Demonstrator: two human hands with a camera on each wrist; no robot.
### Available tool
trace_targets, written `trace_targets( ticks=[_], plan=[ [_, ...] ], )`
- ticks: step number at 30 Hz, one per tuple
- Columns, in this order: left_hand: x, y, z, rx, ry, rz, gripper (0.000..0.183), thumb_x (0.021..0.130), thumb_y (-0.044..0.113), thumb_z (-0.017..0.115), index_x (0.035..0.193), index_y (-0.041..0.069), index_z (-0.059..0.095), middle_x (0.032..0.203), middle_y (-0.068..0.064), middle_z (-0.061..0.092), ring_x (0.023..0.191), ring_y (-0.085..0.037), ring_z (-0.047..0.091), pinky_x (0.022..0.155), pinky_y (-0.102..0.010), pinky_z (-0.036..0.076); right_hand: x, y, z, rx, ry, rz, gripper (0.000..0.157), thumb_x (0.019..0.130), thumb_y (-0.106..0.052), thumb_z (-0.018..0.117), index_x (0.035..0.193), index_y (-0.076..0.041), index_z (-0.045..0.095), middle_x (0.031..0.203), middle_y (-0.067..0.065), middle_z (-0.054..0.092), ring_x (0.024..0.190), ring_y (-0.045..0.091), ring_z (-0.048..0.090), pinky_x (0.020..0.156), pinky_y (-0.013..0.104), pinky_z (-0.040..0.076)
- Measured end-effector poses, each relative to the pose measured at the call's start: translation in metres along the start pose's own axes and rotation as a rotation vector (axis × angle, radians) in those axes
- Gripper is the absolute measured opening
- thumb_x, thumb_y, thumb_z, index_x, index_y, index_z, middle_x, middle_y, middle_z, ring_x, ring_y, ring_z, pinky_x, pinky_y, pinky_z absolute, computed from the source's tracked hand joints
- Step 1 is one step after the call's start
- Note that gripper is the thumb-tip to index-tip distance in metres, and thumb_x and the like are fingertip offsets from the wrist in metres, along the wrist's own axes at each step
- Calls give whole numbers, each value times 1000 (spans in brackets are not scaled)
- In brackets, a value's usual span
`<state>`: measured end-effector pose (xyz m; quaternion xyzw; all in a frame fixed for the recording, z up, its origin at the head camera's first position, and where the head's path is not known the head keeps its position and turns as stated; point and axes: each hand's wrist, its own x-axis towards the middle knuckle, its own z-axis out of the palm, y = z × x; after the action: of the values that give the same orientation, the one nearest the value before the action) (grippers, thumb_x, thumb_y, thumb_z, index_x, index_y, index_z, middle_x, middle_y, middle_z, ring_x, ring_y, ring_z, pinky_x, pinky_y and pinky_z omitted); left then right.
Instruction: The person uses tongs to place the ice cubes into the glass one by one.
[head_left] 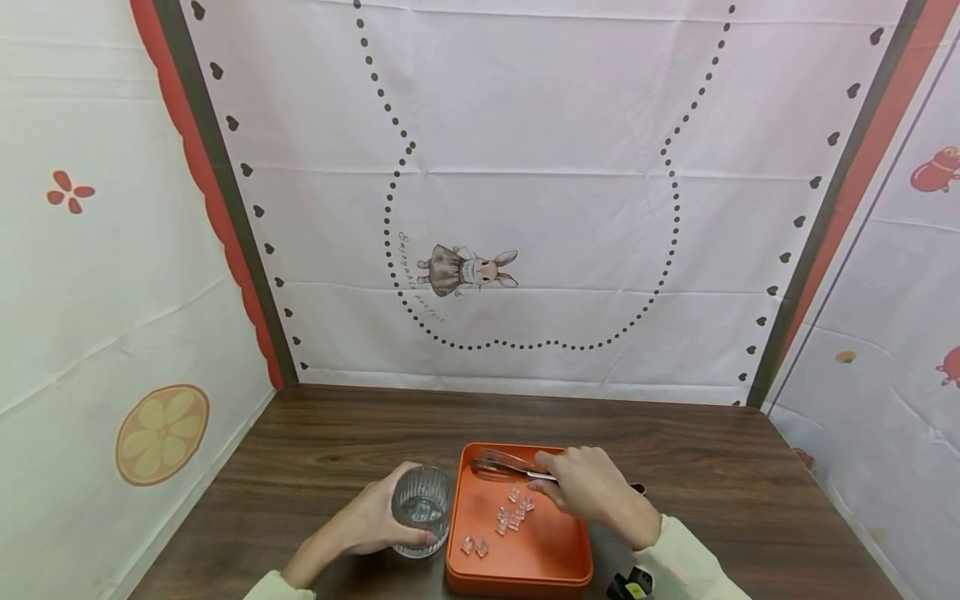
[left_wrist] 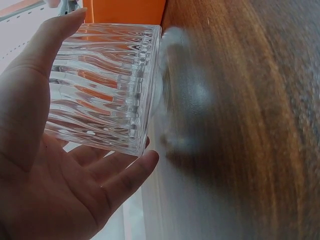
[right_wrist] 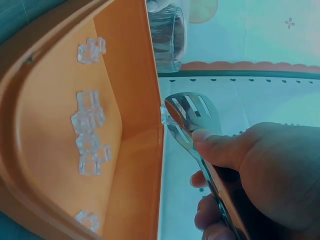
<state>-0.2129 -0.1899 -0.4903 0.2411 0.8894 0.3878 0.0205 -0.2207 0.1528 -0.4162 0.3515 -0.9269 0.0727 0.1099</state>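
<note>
Beside an orange tray on the dark wood-grain counter, a colourless glass, gripped by the left hand, with the thumb around the near side and the fingers around the far side. Straight-sided in outline, fluted with narrow vertical ribs, wavy where light bends through, and notched into a row of small facets close to the foot. Tinted orange in places by the tray showing through. Base close to the counter, over a blurred pale reflection; impossible to tell whether touching.

Held in the right hand, over the far part of the tray: metal tongs, shiny and silvery, with rounded, slotted heads and the thumb pressed against the metal. At the tips of those heads, a single transparent cube, apparently nipped between them.

On the tray floor, more clear cubes, glossy, blocky and pale against the orange: a loose clump near the middle, and a pair towards the near-left corner. Around them, a raised wall with rounded corners, in plain orange.

At both wrists, pale yellow sleeves. Behind the counter, a white sheet printed with dotted lines, hearts and a sideways rabbit in a dress.
</note>
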Motion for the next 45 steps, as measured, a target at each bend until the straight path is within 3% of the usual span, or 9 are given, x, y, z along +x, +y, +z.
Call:
trace_targets(
  ticks=[27, 45],
  plan=[
    [-1, 1, -1, 6, -9, -11, 89, 68, 50, 88, 137, 14, 44, 108, 1, 68, 97, -15, 65, 82, -33, 51, 9, -18, -7, 28, 7, -45, 22, 96, -39, 63, 86, -20, 57, 51, -13, 35, 42, 1, 32, 42, 22, 24],
    [-1, 2, 0, 50, 12, -11, 89, 66, 52, 88, 136, 16, 46, 106, 2, 68, 95, -14, 64, 81, -32, 50, 18, -35, -7, 57, 3, -84, 20, 97, -38, 61, 91, -20, 62, 53, -14, 39, 44, -1, 35, 46, 21, 30]
  ],
)
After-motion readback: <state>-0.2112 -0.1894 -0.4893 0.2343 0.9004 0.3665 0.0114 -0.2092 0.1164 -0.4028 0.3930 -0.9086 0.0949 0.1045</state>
